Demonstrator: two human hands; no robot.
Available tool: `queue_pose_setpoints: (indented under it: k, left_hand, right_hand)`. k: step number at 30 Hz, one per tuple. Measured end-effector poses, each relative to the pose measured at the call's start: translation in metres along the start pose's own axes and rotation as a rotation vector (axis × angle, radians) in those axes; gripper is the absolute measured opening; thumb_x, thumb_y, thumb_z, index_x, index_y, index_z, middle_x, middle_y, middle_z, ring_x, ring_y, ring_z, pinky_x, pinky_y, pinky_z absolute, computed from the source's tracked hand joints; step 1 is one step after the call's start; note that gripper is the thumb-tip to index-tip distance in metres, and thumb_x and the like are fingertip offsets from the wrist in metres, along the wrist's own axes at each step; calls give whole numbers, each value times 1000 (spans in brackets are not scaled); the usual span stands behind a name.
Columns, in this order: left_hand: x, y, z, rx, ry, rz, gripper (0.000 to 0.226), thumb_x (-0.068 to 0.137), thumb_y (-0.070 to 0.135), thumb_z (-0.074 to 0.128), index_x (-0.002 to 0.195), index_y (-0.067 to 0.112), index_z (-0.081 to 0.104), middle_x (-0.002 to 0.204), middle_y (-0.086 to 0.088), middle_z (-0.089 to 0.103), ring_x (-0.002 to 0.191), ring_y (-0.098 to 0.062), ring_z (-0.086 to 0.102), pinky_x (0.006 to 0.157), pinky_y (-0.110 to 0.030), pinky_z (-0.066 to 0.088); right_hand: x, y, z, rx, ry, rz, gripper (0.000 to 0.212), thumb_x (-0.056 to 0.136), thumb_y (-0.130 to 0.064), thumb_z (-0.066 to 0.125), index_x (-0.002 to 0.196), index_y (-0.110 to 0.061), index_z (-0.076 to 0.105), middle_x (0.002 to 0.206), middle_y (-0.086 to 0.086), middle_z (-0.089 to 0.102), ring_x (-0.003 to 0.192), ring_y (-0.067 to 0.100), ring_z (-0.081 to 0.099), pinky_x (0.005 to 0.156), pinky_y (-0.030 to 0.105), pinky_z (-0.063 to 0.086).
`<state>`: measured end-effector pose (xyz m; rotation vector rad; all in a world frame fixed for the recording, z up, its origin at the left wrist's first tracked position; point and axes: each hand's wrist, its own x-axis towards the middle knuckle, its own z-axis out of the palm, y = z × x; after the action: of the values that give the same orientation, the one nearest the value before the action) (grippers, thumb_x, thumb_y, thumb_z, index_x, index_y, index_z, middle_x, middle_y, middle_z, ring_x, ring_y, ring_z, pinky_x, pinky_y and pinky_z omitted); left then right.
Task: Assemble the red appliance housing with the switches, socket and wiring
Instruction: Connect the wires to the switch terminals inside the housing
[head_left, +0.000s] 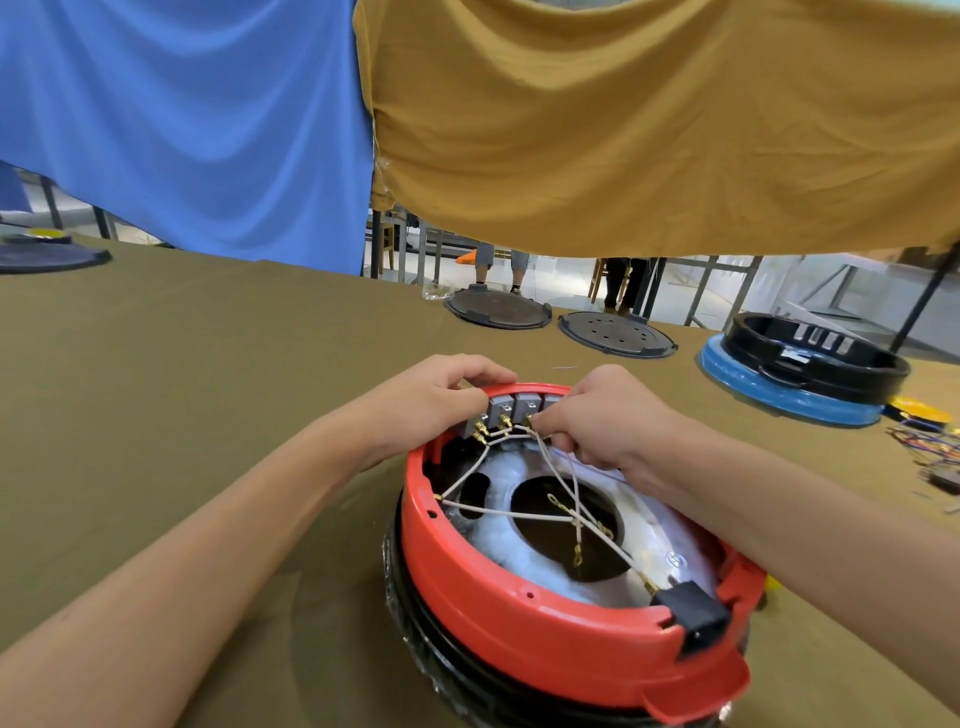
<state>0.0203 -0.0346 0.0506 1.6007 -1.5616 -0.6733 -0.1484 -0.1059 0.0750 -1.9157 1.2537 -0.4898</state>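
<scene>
an assembly workshop: cloth-covered workbench (208, 364) with spare housings (800, 369), lids (617, 334) (loose wiring (930, 447) too).

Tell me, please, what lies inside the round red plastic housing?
White braided wires cross white padding around a dark central hole; a black socket sits at the rim. Beneath the padding is hidden.

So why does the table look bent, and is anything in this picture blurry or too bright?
Head view: the wide-angle lens bows the table edge and stretches the forearms near the frame's borders. Light is soft and even, with faint shadows under the red housing. Both hands, left and right, are sharp; the floor behind looks washed out.
</scene>
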Motion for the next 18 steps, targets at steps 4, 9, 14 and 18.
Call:
queue_pose_setpoints:
  k: [4,9,14,18]
  left_hand:
    - [1,-2,1,-25,-2,2,39,82,27,48,116,35,65,70,1,63,70,-16,58,69,-35,47]
    - [1,-3,0,-35,3,3,34,95,14,51,119,34,64,76,-3,66,64,-13,58,65,-30,49]
    - [-2,-1,-9,-55,-53,-2,28,94,14,63,118,29,66,95,6,73,85,-10,70,77,-24,55]
    - [-6,5,-17,-75,-71,-28,28,93,17,67,119,25,62,101,15,73,93,-7,70,87,-28,53]
  right_hand:
    - [1,-3,5,157,12,86,2,86,0,65,86,1,64,48,3,48,28,8,31,32,13,23]
    - [1,-1,5,195,4,109,9,87,-1,65,78,-1,64,45,2,48,26,7,32,30,13,23]
    - [-4,2,-13,149,-76,103,17,84,-8,70,68,-6,63,44,0,45,30,7,31,32,14,22]
    - [-3,3,-26,275,-171,56,13,88,-14,70,77,-7,67,48,-4,47,35,6,35,32,15,24]
